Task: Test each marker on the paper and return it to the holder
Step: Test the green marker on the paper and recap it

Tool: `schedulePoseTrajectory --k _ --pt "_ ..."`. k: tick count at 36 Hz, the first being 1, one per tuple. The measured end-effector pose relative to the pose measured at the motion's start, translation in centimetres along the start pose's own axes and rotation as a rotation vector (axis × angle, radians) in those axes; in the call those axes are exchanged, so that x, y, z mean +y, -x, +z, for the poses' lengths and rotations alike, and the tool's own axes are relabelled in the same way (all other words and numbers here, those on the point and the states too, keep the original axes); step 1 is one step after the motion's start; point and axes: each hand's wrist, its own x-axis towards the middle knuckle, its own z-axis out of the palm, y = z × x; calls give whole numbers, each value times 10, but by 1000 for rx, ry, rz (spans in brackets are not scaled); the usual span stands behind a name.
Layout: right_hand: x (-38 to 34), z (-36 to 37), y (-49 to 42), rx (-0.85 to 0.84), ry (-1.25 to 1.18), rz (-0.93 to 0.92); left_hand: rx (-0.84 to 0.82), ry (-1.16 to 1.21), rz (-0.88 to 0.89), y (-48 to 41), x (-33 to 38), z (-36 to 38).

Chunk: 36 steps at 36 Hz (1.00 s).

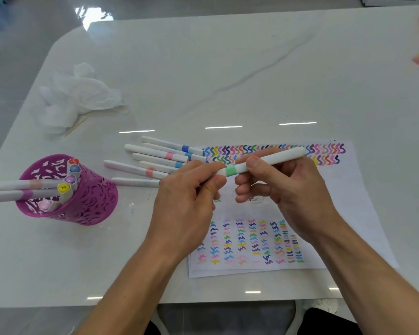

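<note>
Open across the upper middle over bare table (252, 68). Blocked at upper left by crumpled tissue (82, 95), at left centre by the purple holder (92, 204), markers (17, 185) jutting leftward, at centre by loose markers (153, 152) fanned beside the paper (348, 201). Open along the lower left.

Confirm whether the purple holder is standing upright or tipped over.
Upright. The purple holder stands on its base on the table, open rim up, with markers leaning inside.

holder (92, 201) 1 | paper (348, 213) 1 | held marker (271, 159) 1 | loose markers (155, 153) 7 | holder's markers (22, 184) perhaps 7
</note>
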Motion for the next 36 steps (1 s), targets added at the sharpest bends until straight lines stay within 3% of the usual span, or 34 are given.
schedulePoseTrajectory --k 8,13,17,24,32,36 --pt "3 4 1 -12 -69 53 23 -139 88 -1 3 -4" --pt "6 8 -2 0 -58 75 69 7 13 -6 9 -14" --pt "8 8 -7 59 26 69 161 177 -36 -3 15 -26" --pt "16 4 -7 126 237 -9 414 115 93 7 19 -47" --pt "22 4 -9 204 282 -53 667 -360 407 11 16 -76" --pt "24 5 -8 207 301 -58 754 -509 443 13 15 -88"
